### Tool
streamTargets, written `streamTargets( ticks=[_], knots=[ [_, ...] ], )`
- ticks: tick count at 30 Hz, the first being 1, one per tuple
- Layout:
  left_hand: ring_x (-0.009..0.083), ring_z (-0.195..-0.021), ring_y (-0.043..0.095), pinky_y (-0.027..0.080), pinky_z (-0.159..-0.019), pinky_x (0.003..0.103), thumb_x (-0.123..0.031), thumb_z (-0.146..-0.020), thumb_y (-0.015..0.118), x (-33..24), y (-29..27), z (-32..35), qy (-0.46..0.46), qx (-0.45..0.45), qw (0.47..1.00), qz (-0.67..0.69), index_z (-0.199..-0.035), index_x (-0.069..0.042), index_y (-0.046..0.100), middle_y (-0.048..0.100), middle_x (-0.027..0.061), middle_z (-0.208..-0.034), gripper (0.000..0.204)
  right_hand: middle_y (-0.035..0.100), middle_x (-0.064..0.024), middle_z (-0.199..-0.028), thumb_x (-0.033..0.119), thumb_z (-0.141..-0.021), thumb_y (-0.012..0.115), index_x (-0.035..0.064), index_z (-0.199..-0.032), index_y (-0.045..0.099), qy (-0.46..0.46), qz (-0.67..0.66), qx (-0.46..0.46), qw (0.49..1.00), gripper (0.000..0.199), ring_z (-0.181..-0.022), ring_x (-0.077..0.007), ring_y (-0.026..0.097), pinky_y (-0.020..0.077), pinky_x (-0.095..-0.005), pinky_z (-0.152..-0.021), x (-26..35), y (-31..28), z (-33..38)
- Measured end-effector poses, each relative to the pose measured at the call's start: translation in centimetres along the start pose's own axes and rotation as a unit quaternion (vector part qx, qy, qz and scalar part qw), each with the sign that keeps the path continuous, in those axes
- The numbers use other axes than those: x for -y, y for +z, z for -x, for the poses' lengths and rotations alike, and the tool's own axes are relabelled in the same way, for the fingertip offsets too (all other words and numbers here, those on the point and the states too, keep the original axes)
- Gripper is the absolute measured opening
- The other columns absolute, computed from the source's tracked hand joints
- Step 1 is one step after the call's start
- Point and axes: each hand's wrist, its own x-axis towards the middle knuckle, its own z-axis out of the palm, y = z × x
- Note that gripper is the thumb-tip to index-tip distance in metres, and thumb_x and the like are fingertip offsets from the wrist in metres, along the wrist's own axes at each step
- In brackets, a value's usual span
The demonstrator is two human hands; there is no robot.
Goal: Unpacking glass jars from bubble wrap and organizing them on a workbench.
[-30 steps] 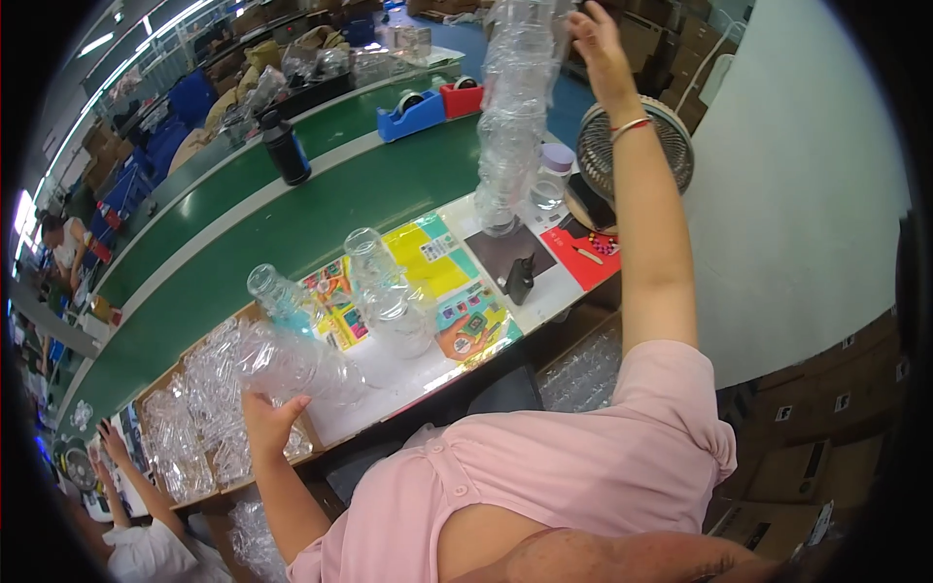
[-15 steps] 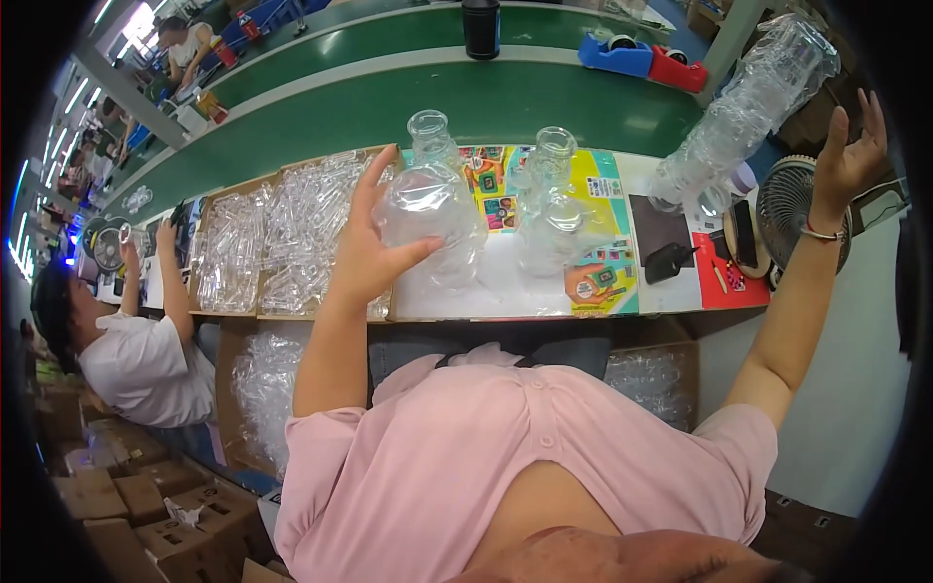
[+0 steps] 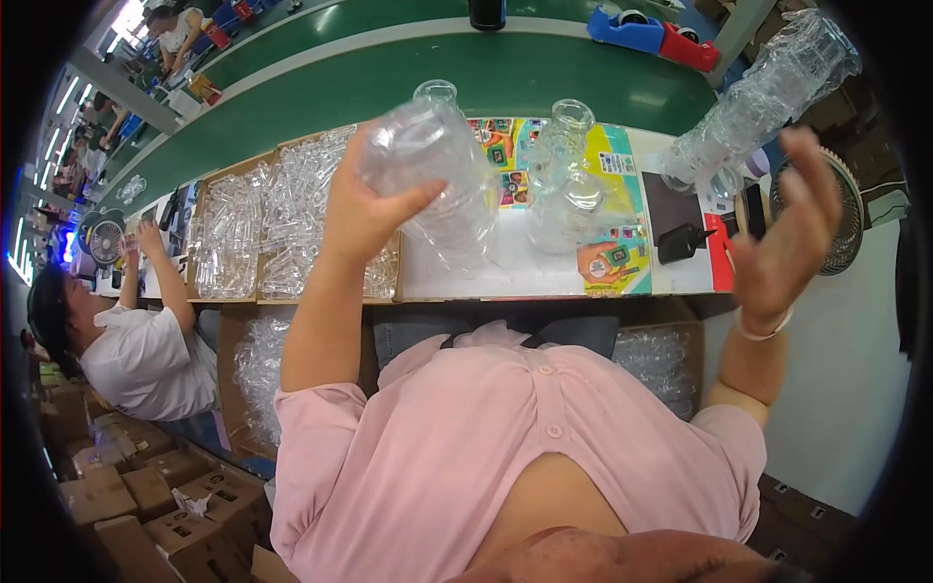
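A clear, round-bodied glass vessel [image 3: 420,146] is in the grip of my left hand [image 3: 364,209]; the thumb lies across its near side and the fingers go round behind it, partly hidden. Its lower part is blurred, so I cannot tell whether it touches the table. Behind it shows the rim of a clear neck [image 3: 435,89]. To the right stands another clear glass flask [image 3: 573,199] with a narrow neck, on a colourful printed sheet [image 3: 619,146]. My right hand [image 3: 789,228] is raised near the fan, open, blurred and holding nothing.
Cardboard trays of small clear glass pieces [image 3: 306,209] lie on the left. At the right are a stack of wrapped clear cups [image 3: 758,107], a black bottle [image 3: 683,243] and a fan [image 3: 844,209]. A tape dispenser [image 3: 653,37] stands behind. A co-worker [image 3: 146,350] sits at far left.
My left hand has closed around the glass vessel, which has tipped or risen slightly. My right hand has swung inward and down from the far right. The view has shifted a little.
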Motion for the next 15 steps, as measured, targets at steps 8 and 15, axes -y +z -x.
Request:
streamTargets(
  ticks=[8,15],
  knots=[
    [0.0241,-0.107,0.055,0.046,-0.093,0.039,-0.017,-0.080,0.066,-1.8,-2.0,-2.4,0.132,-0.129,0.969,0.166,-0.123,-0.004,0.047,0.057,0.0117,-0.115,0.049,0.041,-0.0213,-0.133,0.015,-0.078,0.069,0.0005,-0.130,0.040,0.203,-0.328,0.106,0.916,0.061,-0.120,-0.0330,0.046,0.0355,-0.0405,-0.100,7.8,13.8,3.4],
    [0.0261,-0.109,0.055,0.046,-0.093,0.044,-0.029,-0.086,0.059,-5.8,-8.1,-3.4,0.159,-0.233,0.922,0.266,-0.122,-0.003,0.049,0.056,0.0126,-0.117,0.045,0.037,-0.0193,-0.137,0.014,-0.075,0.074,-0.0022,-0.138,0.026,0.319,-0.436,0.118,0.833,0.081,-0.128,-0.0301,0.039,0.0299,-0.0397,-0.108,10.9,19.5,5.1]
  ],
)
